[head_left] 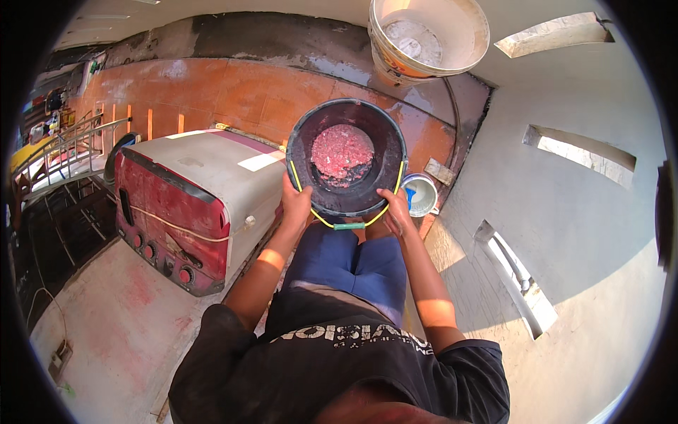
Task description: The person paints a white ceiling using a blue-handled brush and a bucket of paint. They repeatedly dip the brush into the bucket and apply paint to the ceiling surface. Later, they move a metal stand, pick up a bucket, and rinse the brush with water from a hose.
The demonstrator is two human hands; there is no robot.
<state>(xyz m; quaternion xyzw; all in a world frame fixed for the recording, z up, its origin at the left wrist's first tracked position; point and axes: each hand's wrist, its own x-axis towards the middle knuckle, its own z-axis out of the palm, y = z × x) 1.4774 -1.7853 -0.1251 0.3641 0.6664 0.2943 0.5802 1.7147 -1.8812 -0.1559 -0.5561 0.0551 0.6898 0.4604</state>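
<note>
Between my hands is a black bucket point(302, 145), its mouth turned up toward me. A clump of wet, pinkish-red crumbly material point(342, 152) lies at its bottom. My left hand point(295, 201) grips the left side of the rim, and my right hand point(397, 210) grips the lower right side. The bucket's yellow wire handle with a green grip point(349, 226) hangs down on the side near me. My fingers under the rim are mostly hidden by the bucket.
On the left stands a washing machine point(191, 162) with a dusty red control panel. A large whitish bucket point(462, 53) stands at the far right. Beside my right hand sits a small white pail point(426, 198) with something blue in it. A grey wall point(586, 191) with slot openings borders the right.
</note>
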